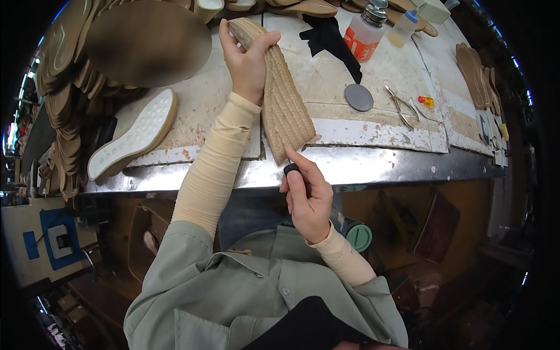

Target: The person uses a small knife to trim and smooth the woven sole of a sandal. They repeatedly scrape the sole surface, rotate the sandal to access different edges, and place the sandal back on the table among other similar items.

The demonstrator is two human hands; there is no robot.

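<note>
My left hand (248, 67) grips a tan shoe sole (287, 108) with a braided, rope-like side, holding it tilted over the bench near its far end. Its near end comes toward me, past the bench's front strip. Closed around a short black-handled tool (291, 168), my right hand (309, 204) sits just below that near end. One finger reaches the sole's edge there; the working tip of the tool is hidden. Left of my left arm lies another sole (134, 137), its white dimpled face up.
Brown insoles (64, 125) pile up at the left, with more (473, 76) at the right. Behind stand a metal-topped bottle (364, 36) and a blue-capped squeeze bottle (401, 30). Black cloth (335, 44), a grey disc (358, 97), nippers (403, 109) and a red-yellow piece (427, 101) lie right.
</note>
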